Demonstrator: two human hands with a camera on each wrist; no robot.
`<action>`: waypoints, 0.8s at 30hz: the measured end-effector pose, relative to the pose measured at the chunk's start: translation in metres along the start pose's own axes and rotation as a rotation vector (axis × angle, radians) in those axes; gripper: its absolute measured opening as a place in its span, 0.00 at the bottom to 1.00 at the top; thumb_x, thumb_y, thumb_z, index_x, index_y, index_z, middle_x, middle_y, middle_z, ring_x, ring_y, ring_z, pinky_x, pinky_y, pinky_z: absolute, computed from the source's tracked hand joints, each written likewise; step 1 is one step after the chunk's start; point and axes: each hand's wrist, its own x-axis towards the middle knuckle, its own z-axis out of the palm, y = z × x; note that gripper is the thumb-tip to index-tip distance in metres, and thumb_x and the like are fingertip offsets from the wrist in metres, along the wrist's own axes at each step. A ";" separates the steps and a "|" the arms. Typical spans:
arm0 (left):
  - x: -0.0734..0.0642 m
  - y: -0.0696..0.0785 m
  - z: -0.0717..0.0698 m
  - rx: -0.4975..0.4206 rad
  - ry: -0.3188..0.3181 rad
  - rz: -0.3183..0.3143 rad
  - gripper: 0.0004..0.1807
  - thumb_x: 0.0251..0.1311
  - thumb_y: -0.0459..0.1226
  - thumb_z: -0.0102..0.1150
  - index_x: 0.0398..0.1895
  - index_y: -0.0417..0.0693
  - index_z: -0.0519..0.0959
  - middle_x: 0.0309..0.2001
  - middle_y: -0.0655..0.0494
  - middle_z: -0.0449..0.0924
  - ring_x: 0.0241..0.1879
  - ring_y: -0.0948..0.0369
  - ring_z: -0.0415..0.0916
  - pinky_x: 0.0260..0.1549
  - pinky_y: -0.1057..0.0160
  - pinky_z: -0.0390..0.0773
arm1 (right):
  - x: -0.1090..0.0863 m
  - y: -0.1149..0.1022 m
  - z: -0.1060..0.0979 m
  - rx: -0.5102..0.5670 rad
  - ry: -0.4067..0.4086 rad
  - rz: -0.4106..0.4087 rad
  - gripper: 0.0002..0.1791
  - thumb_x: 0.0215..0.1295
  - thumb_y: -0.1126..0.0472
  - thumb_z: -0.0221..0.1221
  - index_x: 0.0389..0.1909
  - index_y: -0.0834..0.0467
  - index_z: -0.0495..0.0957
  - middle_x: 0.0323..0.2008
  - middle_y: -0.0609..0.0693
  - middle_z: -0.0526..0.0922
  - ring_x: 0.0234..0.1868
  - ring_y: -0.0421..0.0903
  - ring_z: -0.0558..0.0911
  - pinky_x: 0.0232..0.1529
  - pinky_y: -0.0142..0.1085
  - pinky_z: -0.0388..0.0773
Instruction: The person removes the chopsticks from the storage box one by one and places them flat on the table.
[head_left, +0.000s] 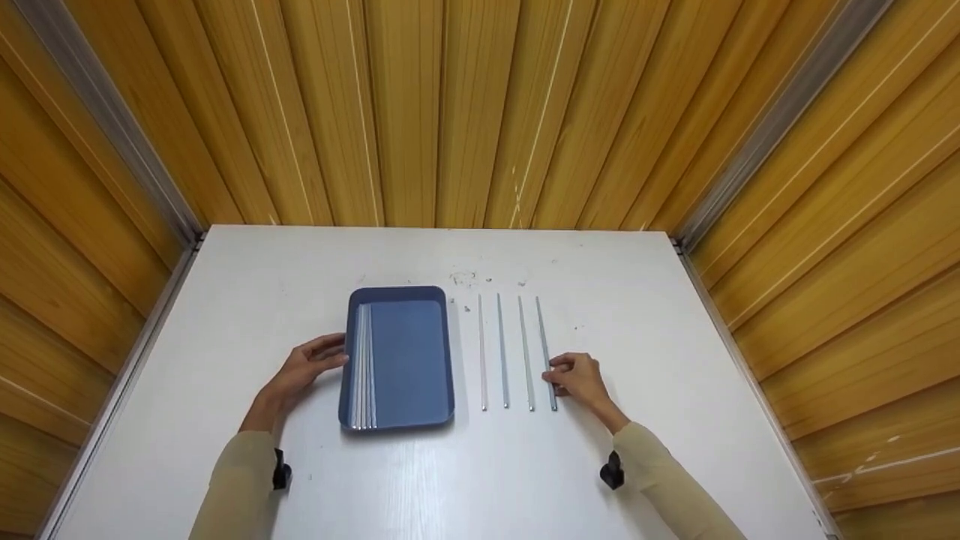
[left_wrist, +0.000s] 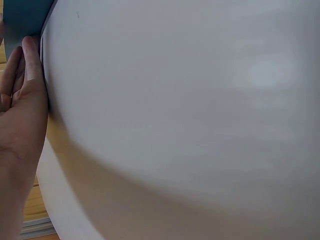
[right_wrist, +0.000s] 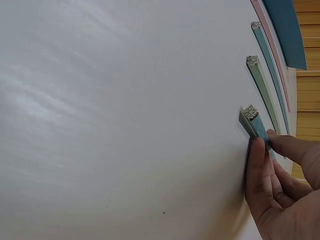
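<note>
My right hand (head_left: 577, 376) pinches the rightmost chopstick (right_wrist: 259, 125), a blue one, between thumb and fingers near its thick end. To its left lie three more: a green chopstick (head_left: 526, 352), a light blue chopstick (head_left: 502, 349) and a pink chopstick (head_left: 482, 352). Their thick ends, silvery and textured in the right wrist view, point toward me. My left hand (head_left: 301, 369) rests its fingertips against the left side of a blue tray (head_left: 411, 360), fingers fairly straight. Several pale chopsticks (head_left: 363, 367) lie side by side along the tray's left inner wall.
A white table (head_left: 480, 480) bears everything, with small dark specks (head_left: 463, 279) behind the chopsticks. Wood-patterned walls (head_left: 480, 112) stand along the back and both sides. Each sleeve carries a black wrist mount (head_left: 612, 471).
</note>
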 end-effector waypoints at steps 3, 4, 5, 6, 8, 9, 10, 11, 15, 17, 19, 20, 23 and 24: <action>0.001 0.000 0.001 0.002 0.005 -0.010 0.39 0.64 0.42 0.70 0.76 0.43 0.66 0.74 0.41 0.68 0.72 0.53 0.70 0.69 0.64 0.71 | -0.001 0.001 0.000 -0.018 0.009 -0.006 0.15 0.59 0.70 0.70 0.45 0.72 0.82 0.30 0.59 0.86 0.24 0.40 0.84 0.26 0.32 0.86; 0.001 0.000 0.001 0.003 0.005 -0.012 0.39 0.64 0.42 0.70 0.76 0.44 0.66 0.74 0.41 0.69 0.72 0.54 0.70 0.69 0.64 0.71 | -0.002 0.001 0.000 -0.024 0.011 -0.008 0.15 0.59 0.70 0.70 0.45 0.72 0.82 0.30 0.59 0.86 0.24 0.40 0.84 0.25 0.32 0.85; 0.001 -0.001 0.001 0.002 0.002 -0.011 0.39 0.64 0.42 0.70 0.76 0.44 0.66 0.74 0.41 0.68 0.71 0.55 0.70 0.68 0.66 0.72 | -0.002 0.001 0.000 -0.025 0.012 -0.008 0.14 0.59 0.70 0.70 0.45 0.72 0.82 0.30 0.58 0.86 0.24 0.40 0.84 0.25 0.32 0.85; 0.001 -0.001 0.001 0.002 0.002 -0.011 0.39 0.64 0.43 0.70 0.76 0.44 0.66 0.74 0.42 0.68 0.71 0.56 0.71 0.67 0.68 0.72 | -0.002 0.001 -0.001 -0.029 0.012 -0.008 0.14 0.59 0.70 0.70 0.44 0.72 0.82 0.30 0.58 0.86 0.24 0.40 0.84 0.25 0.31 0.85; 0.001 -0.001 0.000 -0.007 0.002 -0.012 0.39 0.64 0.42 0.70 0.76 0.44 0.66 0.74 0.42 0.68 0.70 0.58 0.71 0.64 0.72 0.73 | -0.002 -0.001 -0.002 -0.040 0.010 -0.010 0.14 0.60 0.69 0.70 0.44 0.72 0.83 0.29 0.57 0.86 0.25 0.40 0.84 0.24 0.31 0.84; 0.001 0.000 -0.001 -0.010 0.003 -0.009 0.39 0.64 0.41 0.70 0.76 0.43 0.65 0.74 0.41 0.68 0.70 0.58 0.72 0.63 0.73 0.73 | -0.001 -0.003 -0.002 -0.046 0.009 -0.012 0.13 0.60 0.69 0.70 0.44 0.71 0.83 0.29 0.57 0.87 0.25 0.40 0.84 0.24 0.30 0.84; 0.001 0.000 -0.002 -0.010 0.005 -0.008 0.39 0.64 0.41 0.69 0.76 0.43 0.65 0.74 0.41 0.68 0.70 0.58 0.72 0.62 0.74 0.73 | -0.001 -0.004 -0.003 -0.054 0.009 -0.015 0.13 0.60 0.68 0.70 0.44 0.71 0.83 0.29 0.56 0.87 0.25 0.41 0.84 0.23 0.31 0.83; 0.000 0.000 -0.002 -0.011 0.003 -0.003 0.38 0.65 0.40 0.69 0.76 0.43 0.65 0.74 0.41 0.68 0.70 0.58 0.72 0.63 0.73 0.73 | 0.000 -0.006 -0.004 -0.058 0.010 -0.018 0.13 0.60 0.68 0.70 0.43 0.71 0.84 0.29 0.56 0.87 0.25 0.41 0.84 0.23 0.31 0.83; 0.000 0.001 -0.003 0.000 0.006 0.004 0.38 0.65 0.41 0.69 0.76 0.42 0.65 0.74 0.40 0.68 0.72 0.54 0.70 0.70 0.64 0.70 | 0.002 -0.016 -0.010 -0.091 0.023 -0.033 0.11 0.60 0.68 0.70 0.42 0.69 0.85 0.27 0.54 0.87 0.23 0.44 0.85 0.21 0.32 0.81; 0.000 0.001 -0.003 0.005 0.001 0.007 0.38 0.65 0.41 0.69 0.76 0.42 0.65 0.74 0.40 0.67 0.72 0.53 0.69 0.73 0.60 0.67 | 0.004 -0.021 -0.013 -0.097 0.020 -0.036 0.11 0.60 0.69 0.69 0.43 0.69 0.85 0.28 0.54 0.86 0.24 0.45 0.86 0.23 0.32 0.82; 0.000 0.000 -0.001 -0.007 0.005 0.003 0.38 0.65 0.41 0.69 0.75 0.42 0.66 0.74 0.40 0.68 0.71 0.56 0.71 0.71 0.63 0.69 | 0.005 -0.027 -0.016 -0.100 0.001 -0.042 0.12 0.61 0.68 0.69 0.44 0.69 0.84 0.30 0.55 0.86 0.27 0.45 0.87 0.26 0.32 0.84; 0.000 0.000 0.000 -0.012 0.003 0.004 0.38 0.65 0.41 0.69 0.75 0.42 0.65 0.74 0.40 0.68 0.71 0.55 0.71 0.70 0.65 0.70 | 0.006 -0.030 -0.017 -0.101 -0.013 -0.048 0.12 0.61 0.68 0.69 0.45 0.69 0.84 0.31 0.56 0.86 0.28 0.45 0.87 0.28 0.32 0.85; 0.000 -0.001 0.001 -0.016 0.004 0.004 0.38 0.64 0.41 0.70 0.75 0.42 0.66 0.74 0.41 0.68 0.72 0.55 0.70 0.67 0.69 0.71 | 0.006 -0.043 -0.017 -0.105 -0.074 -0.084 0.14 0.63 0.69 0.67 0.48 0.73 0.82 0.36 0.63 0.87 0.33 0.50 0.88 0.35 0.37 0.88; 0.000 -0.001 0.001 -0.016 0.001 0.005 0.39 0.64 0.41 0.70 0.75 0.42 0.66 0.74 0.41 0.68 0.72 0.54 0.70 0.67 0.69 0.71 | 0.006 -0.046 -0.016 -0.104 -0.098 -0.107 0.15 0.64 0.69 0.67 0.48 0.74 0.82 0.37 0.64 0.87 0.35 0.52 0.88 0.36 0.39 0.89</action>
